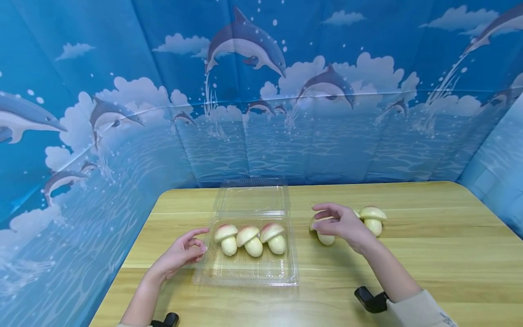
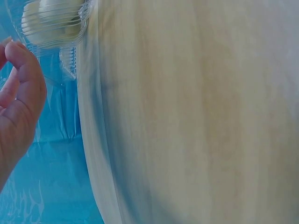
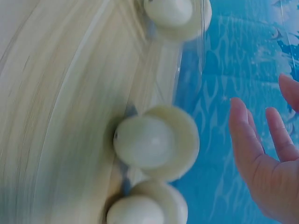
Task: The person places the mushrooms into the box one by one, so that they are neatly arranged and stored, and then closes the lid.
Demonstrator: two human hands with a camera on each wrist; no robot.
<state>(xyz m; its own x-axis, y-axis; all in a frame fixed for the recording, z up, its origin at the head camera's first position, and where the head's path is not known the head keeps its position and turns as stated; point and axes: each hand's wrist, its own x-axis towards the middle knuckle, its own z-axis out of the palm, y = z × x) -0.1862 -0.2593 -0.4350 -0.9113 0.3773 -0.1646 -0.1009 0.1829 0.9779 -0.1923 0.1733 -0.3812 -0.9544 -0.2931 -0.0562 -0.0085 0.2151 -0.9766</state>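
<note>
A clear plastic clamshell box (image 1: 245, 273) lies unfolded on the table, holding three pale model mushrooms (image 1: 253, 246) with pink-tinged caps in a row. At its left wall is my left hand (image 1: 181, 254), fingers loosely bent with nothing between them; whether it touches the plastic I cannot tell. My right hand (image 1: 345, 227) hovers over a mushroom (image 1: 327, 239) to the right of the box and partly hides it. In the right wrist view the fingers are spread, apart from the nearest mushroom (image 3: 145, 142). Another mushroom (image 1: 372, 222) stands beyond that hand, and a piece of one more shows behind it.
The box's lid (image 1: 251, 200) lies back toward the table's far edge. Behind the wooden table (image 1: 441, 254) hangs a blue dolphin-print curtain (image 1: 261, 150). Black wrist mounts (image 1: 372, 299) sit under both forearms.
</note>
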